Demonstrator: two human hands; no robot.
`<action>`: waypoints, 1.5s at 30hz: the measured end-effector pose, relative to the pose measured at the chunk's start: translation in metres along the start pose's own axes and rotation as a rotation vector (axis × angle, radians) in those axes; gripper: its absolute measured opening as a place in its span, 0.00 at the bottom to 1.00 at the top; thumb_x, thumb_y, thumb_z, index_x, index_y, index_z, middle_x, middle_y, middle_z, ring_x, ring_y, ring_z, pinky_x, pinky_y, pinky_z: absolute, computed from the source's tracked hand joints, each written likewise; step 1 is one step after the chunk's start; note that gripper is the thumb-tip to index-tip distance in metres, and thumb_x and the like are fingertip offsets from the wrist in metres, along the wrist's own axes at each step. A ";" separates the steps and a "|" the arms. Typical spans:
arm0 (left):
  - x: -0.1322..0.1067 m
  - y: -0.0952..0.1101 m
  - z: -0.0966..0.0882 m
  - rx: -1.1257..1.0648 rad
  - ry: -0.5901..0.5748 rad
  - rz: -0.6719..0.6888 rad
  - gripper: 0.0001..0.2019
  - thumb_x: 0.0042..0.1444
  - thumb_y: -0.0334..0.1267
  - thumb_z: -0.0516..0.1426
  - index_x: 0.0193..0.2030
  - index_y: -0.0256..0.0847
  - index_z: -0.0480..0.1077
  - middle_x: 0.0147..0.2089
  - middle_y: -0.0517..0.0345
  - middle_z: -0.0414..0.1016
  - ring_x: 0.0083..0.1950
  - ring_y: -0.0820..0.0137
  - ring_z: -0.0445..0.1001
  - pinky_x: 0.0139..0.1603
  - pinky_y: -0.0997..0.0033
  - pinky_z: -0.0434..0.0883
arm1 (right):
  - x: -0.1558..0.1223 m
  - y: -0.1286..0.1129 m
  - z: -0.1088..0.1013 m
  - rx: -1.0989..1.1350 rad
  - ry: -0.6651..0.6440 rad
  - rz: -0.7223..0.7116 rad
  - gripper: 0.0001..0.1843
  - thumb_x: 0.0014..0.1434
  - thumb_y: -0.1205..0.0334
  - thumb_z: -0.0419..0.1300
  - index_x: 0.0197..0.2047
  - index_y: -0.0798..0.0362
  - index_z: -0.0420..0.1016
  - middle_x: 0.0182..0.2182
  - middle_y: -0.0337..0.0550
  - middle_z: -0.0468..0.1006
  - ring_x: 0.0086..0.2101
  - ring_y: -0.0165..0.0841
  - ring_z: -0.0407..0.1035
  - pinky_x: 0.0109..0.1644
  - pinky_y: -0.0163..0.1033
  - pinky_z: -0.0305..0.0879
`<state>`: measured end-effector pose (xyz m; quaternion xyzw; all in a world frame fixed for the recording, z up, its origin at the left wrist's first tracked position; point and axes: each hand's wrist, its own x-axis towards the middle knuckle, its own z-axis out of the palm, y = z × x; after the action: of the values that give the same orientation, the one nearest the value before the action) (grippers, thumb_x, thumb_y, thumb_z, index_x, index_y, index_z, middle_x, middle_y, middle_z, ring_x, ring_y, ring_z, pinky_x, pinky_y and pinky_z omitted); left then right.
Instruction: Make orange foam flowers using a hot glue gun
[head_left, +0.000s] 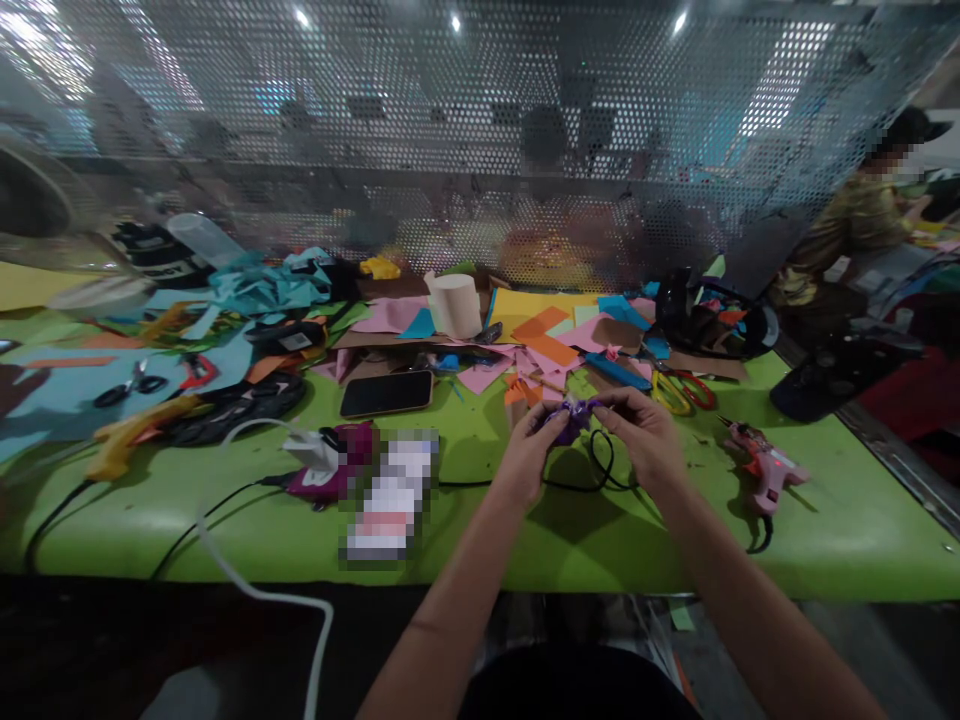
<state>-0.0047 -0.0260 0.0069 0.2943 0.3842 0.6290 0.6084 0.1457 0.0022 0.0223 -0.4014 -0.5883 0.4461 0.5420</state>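
Note:
Both my hands meet over the front of the green table (465, 550), pinching a small crumpled purple piece (574, 418) with a whitish patch on top; its exact kind is too small to make out. My left hand (531, 450) grips its left side between thumb and fingers. On its right side, my right hand (645, 435) holds it with thumb and fingertips. A black cable (581, 487) runs on the table beneath the hands. Just behind them lie orange paper scraps (523, 392). A pink glue gun (766, 470) rests to the right of my right hand.
Left of my hands lie a phone with a lit screen (394, 495), a dark phone (386, 394), a purple power strip (330, 475) and a yellow glue gun (135, 435). Behind are a white roll (456, 306), coloured paper and yellow-handled scissors (670, 393). Another person (862, 215) works at far right.

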 end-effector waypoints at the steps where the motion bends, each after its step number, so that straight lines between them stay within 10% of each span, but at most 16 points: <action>1: 0.000 0.000 0.000 -0.011 -0.005 -0.008 0.19 0.39 0.48 0.72 0.33 0.40 0.74 0.33 0.61 0.75 0.34 0.75 0.71 0.38 0.77 0.69 | 0.000 0.000 0.000 -0.040 0.000 -0.031 0.10 0.52 0.53 0.69 0.35 0.49 0.79 0.31 0.39 0.77 0.31 0.33 0.68 0.37 0.39 0.64; 15: 0.001 0.000 -0.001 0.040 -0.011 0.020 0.20 0.35 0.42 0.74 0.33 0.38 0.74 0.32 0.63 0.74 0.33 0.78 0.69 0.39 0.79 0.67 | -0.005 -0.004 0.001 -0.431 -0.060 -0.397 0.01 0.60 0.64 0.64 0.37 0.50 0.78 0.34 0.42 0.76 0.31 0.32 0.68 0.32 0.37 0.63; 34: 0.003 0.000 0.001 0.101 0.127 0.077 0.13 0.33 0.34 0.68 0.27 0.38 0.70 0.25 0.66 0.70 0.27 0.78 0.65 0.31 0.79 0.63 | 0.001 -0.003 0.004 0.198 -0.064 0.213 0.13 0.42 0.56 0.72 0.30 0.51 0.77 0.26 0.37 0.74 0.25 0.28 0.63 0.28 0.34 0.59; 45: 0.005 -0.002 0.000 0.130 0.175 0.080 0.15 0.35 0.37 0.69 0.28 0.38 0.70 0.27 0.65 0.70 0.28 0.79 0.66 0.31 0.79 0.63 | 0.000 -0.008 -0.003 0.355 -0.092 0.164 0.06 0.49 0.59 0.65 0.31 0.50 0.75 0.30 0.40 0.77 0.26 0.29 0.66 0.32 0.36 0.66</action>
<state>-0.0039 -0.0215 0.0050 0.2922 0.4637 0.6498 0.5267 0.1490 0.0002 0.0300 -0.3251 -0.4900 0.6034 0.5387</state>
